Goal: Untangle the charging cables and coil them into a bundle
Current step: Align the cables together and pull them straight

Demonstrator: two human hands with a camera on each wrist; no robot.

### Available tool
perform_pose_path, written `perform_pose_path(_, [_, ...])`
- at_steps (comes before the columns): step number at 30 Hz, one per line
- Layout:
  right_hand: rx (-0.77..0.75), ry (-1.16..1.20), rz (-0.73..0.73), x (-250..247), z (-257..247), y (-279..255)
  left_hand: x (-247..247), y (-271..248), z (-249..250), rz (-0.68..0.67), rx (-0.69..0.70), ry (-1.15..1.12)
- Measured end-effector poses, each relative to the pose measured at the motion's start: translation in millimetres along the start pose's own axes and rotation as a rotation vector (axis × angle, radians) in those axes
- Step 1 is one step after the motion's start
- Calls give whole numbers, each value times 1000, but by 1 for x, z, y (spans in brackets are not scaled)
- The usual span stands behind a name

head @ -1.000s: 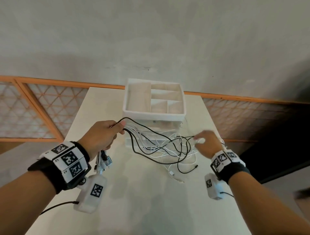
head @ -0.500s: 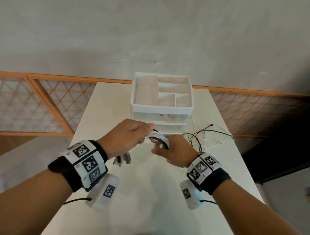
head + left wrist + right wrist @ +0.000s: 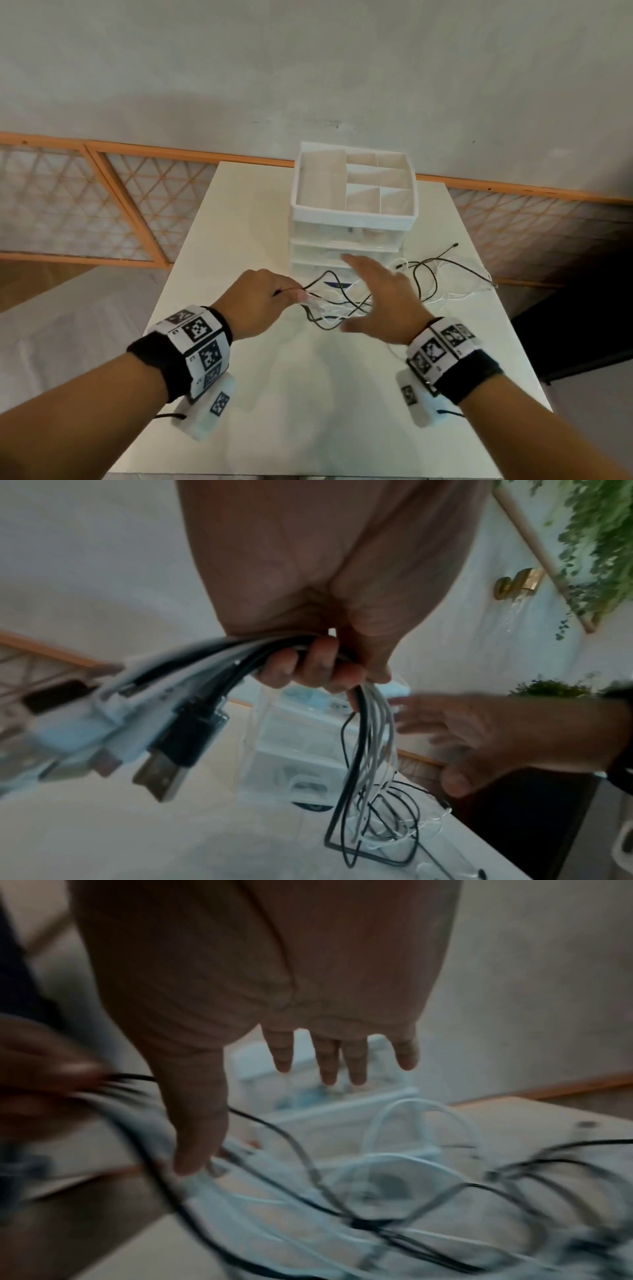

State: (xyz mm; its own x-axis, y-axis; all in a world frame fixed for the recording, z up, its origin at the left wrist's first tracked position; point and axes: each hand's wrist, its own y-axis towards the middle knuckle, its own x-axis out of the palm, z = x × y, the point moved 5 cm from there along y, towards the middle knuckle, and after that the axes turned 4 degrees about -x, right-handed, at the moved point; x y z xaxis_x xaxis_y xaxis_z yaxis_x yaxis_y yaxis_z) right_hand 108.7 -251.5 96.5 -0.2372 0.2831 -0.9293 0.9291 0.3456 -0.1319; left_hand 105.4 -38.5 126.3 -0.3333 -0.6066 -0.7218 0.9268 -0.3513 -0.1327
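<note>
My left hand (image 3: 263,301) grips a bunch of black and white charging cables (image 3: 329,305) just above the white table (image 3: 239,240). In the left wrist view my fingers (image 3: 308,666) curl round the cables (image 3: 366,737), and several USB plugs (image 3: 171,750) stick out on the left. The loose ends trail right over the table as tangled loops (image 3: 445,277). My right hand (image 3: 380,298) hovers over the cables with straight, spread fingers (image 3: 329,1058) and holds nothing. The loops (image 3: 394,1191) lie blurred beneath it.
A white plastic drawer organiser (image 3: 352,209) with an open compartment tray on top stands at the back middle of the table, just beyond my hands. Orange-framed lattice panels (image 3: 85,205) run along the wall behind. The table's right edge (image 3: 507,325) is close to the cable ends.
My right hand has let go of the cables by my left hand and spread open, moving right and forward. The loops have slackened onto the table. My left hand keeps its grip.
</note>
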Motion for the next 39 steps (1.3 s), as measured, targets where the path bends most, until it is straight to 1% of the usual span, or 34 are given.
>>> perform_pose_path(2, [-174,229,73,4,-44,6,8,1,16,-67,67,-106])
perform_pose_path(3, [-219,329,104,7,-57,7,10,2,22,-98,89,-162])
perform_pose_path(4, [-232,377,160,5,-62,9,12,2,24,-128,91,-227])
perform_pose_path(5, [-208,408,227,0,-61,10,13,0,26,-156,93,-289])
perform_pose_path(6, [-139,429,283,-6,-53,10,13,-1,23,-169,92,-312])
perform_pose_path(8, [-3,428,353,-16,-35,7,16,-3,12,-173,70,-257])
perform_pose_path(9, [18,380,342,-19,-29,6,18,-5,9,-164,61,-225])
perform_pose_path(10, [5,313,278,-18,-31,4,21,-6,7,-158,62,-209])
perform_pose_path(11, [-29,265,182,-15,-37,3,22,-7,10,-153,74,-194])
perform_pose_path(12, [-77,261,93,-10,-46,1,25,-7,14,-159,97,-168])
perform_pose_path(13, [-125,286,39,-8,-55,-3,27,-7,18,-171,129,-139])
perform_pose_path(14, [-163,322,21,-8,-62,-5,27,-8,22,-186,144,-132])
perform_pose_path(15, [-184,374,27,-12,-66,-7,26,-7,23,-193,133,-142])
perform_pose_path(17, [-151,538,60,-21,-63,-11,20,-4,20,-183,76,-219])
perform_pose_path(20, [-82,731,120,-31,-51,-15,16,-5,14,-207,-5,-458])
perform_pose_path(23, [-91,855,190,-41,-39,-20,19,-8,9,-216,-43,-661])
perform_pose_path(25, [-86,890,207,-47,-31,-23,20,-7,8,-236,-117,-826])
perform_pose_path(27, [-78,899,189,-49,-27,-24,17,-2,13,-228,-151,-919])
perform_pose_path(28, [-81,875,170,-50,-28,-24,14,1,17,-214,-147,-903])
perform_pose_path(30, [-111,783,123,-51,-37,-23,10,7,26,-188,-121,-790])
perform_pose_path(32, [-148,726,89,-53,-46,-22,11,12,31,-200,-110,-689])
perform_pose_path(33, [-155,730,84,-55,-48,-21,11,13,33,-210,-114,-699])
perform_pose_path(34, [-157,765,85,-57,-49,-21,10,13,35,-215,-127,-775])
perform_pose_path(37, [-145,919,127,-61,-48,-23,9,14,35,-239,-206,-1163])
perform_pose_path(39, [-147,935,182,-60,-47,-23,11,12,38,-279,-240,-1268])
